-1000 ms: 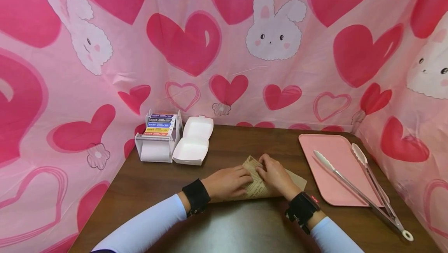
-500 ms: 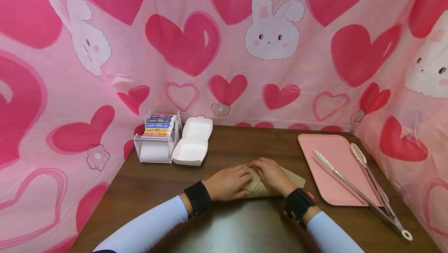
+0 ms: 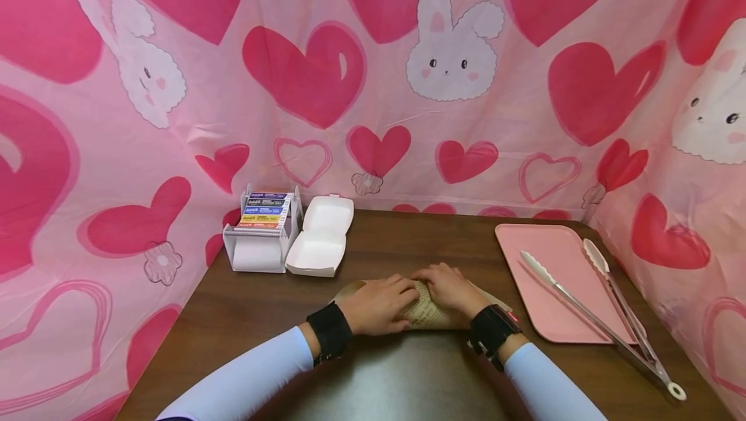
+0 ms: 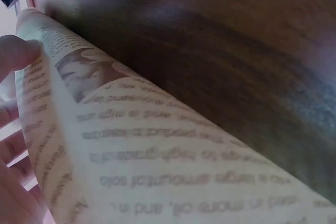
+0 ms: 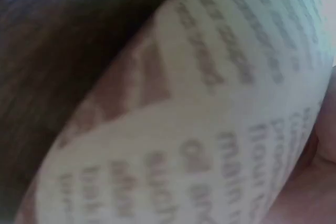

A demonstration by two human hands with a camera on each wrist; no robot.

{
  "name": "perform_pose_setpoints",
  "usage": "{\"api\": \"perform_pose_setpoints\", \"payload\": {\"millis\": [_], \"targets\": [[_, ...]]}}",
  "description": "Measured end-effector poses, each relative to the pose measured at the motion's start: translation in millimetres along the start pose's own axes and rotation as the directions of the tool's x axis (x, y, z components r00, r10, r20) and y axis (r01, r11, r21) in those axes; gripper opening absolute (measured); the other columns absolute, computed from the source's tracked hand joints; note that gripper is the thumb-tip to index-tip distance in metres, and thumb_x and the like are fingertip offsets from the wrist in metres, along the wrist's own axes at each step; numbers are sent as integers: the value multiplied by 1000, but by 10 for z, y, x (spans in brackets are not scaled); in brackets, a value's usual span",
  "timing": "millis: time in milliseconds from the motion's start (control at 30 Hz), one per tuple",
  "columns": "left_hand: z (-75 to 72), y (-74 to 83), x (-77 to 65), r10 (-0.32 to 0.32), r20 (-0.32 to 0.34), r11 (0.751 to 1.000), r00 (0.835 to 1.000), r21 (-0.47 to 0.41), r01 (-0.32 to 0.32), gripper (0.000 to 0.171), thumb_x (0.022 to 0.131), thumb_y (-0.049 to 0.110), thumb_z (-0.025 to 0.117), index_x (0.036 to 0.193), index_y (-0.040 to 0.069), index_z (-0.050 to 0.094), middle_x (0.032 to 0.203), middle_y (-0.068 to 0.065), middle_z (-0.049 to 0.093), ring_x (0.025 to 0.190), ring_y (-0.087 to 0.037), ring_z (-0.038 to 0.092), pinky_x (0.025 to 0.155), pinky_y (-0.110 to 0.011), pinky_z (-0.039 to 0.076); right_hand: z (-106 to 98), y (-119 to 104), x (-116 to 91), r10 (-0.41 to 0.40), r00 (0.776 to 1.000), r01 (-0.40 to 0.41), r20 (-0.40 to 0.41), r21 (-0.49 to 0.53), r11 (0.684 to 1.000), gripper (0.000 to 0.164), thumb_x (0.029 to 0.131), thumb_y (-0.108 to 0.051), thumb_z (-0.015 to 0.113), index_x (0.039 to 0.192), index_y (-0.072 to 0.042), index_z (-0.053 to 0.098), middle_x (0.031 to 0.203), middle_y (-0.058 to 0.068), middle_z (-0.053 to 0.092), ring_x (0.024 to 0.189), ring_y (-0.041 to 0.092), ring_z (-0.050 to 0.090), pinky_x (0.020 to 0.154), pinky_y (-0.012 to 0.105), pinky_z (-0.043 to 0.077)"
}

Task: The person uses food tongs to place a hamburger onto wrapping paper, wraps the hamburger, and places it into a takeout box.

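A sheet of brown newsprint-patterned wrapping paper (image 3: 430,312) lies folded into a bundle on the dark wooden table, whatever is inside it hidden. My left hand (image 3: 379,304) grips its left part from above, fingers curled over the top and thumb low at the near side. On the right, my right hand (image 3: 449,288) holds the fold with bent fingers, its fingertips close to those of the left. In the left wrist view the printed paper (image 4: 152,150) slopes smoothly down to the table. The right wrist view is filled by its curved, overlapping layers (image 5: 226,93).
A white dispenser (image 3: 258,254) with coloured label strips stands at the back left. Beside it sits an opened white clamshell box (image 3: 317,249). To the right lies a pink tray (image 3: 533,243) with long metal tongs (image 3: 594,318) across it. Heart-patterned pink sheeting (image 3: 384,107) surrounds the table.
The pointed paper corner that stuck up between my hands has been folded down. My right hand has lowered and shifted slightly left, and the paper now sits rounder under both hands.
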State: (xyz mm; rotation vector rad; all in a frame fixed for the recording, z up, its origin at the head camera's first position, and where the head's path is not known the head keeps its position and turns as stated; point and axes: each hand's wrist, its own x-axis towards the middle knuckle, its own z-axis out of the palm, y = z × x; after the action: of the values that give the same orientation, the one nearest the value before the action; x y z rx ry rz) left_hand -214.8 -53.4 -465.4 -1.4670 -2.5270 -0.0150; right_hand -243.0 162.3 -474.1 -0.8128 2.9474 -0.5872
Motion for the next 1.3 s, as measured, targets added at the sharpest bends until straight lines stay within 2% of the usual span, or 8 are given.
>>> {"api": "perform_pose_setpoints", "payload": {"millis": [200, 467, 567, 700, 867, 1100, 1233, 1300], "targets": [[36, -5, 10, -2, -14, 1000, 1000, -4, 2, 52, 89, 45, 73, 129, 16, 59, 131, 0, 58, 124, -15, 53, 99, -30, 50, -2, 1, 56, -24, 999, 23, 28, 24, 999, 26, 96, 0, 54, 111, -8, 74, 106, 10, 71, 105, 33, 65, 93, 54, 50], [53, -1, 21, -16, -27, 1000, 1000, -1, 16, 57, 87, 47, 74, 131, 14, 58, 128, -1, 59, 122, -17, 55, 102, -30, 48, -32, -17, 124, 44, 996, -45, 78, 13, 999, 26, 97, 0, 54, 108, -10, 75, 103, 10, 70, 101, 34, 65, 83, 58, 51], [63, -5, 24, -24, -21, 1000, 999, -6, 24, 59, 87, 47, 75, 132, 14, 57, 129, -2, 59, 122, -18, 55, 102, -31, 48, -53, -13, 159, 76, 988, -81, 132, 29, 996, 29, 97, 1, 52, 112, -9, 75, 107, 12, 70, 105, 35, 64, 87, 58, 51], [54, -6, 31, -31, -8, 999, 999, -20, 31, 59, 86, 46, 76, 132, 15, 57, 130, -2, 58, 122, -19, 54, 102, -32, 49, -80, -2, 203, 96, 975, -108, 202, 50, 993, 35, 94, 7, 51, 116, -7, 74, 114, 13, 71, 112, 34, 63, 95, 51, 50], [27, 7, 34, -44, 16, 999, 999, -29, 44, 60, 87, 46, 76, 134, 15, 56, 132, -2, 58, 124, -19, 54, 102, -34, 49, -76, 12, 247, 111, 965, -126, 236, 49, 991, 38, 91, 10, 53, 117, -8, 75, 114, 11, 72, 112, 31, 62, 97, 46, 50], [47, 16, 48, -67, 45, 996, 997, -57, 70, 60, 88, 49, 74, 135, 17, 55, 133, -2, 57, 126, -22, 54, 104, -36, 48, -58, 32, 223, 84, 977, -98, 197, 59, 993, 33, 93, 8, 55, 115, -6, 75, 110, 13, 71, 109, 33, 63, 97, 47, 50], [76, -1, 60, -93, 73, 989, 993, -110, 101, 60, 88, 48, 75, 135, 19, 54, 134, -1, 54, 125, -24, 54, 103, -38, 48, -47, 86, 154, -5, 995, -2, 102, 69, 998, 29, 95, 6, 54, 111, -4, 76, 102, 11, 71, 99, 30, 64, 89, 44, 52], [85, -12, 67, -104, 83, 984, 991, -135, 115, 60, 87, 47, 76, 136, 20, 53, 134, 0, 53, 122, -23, 55, 101, -37, 49, -38, 127, 113, -63, 997, 59, 49, 71, 996, 29, 95, 6, 53, 110, -4, 76, 98, 10, 70, 94, 27, 64, 85, 41, 53]]}}
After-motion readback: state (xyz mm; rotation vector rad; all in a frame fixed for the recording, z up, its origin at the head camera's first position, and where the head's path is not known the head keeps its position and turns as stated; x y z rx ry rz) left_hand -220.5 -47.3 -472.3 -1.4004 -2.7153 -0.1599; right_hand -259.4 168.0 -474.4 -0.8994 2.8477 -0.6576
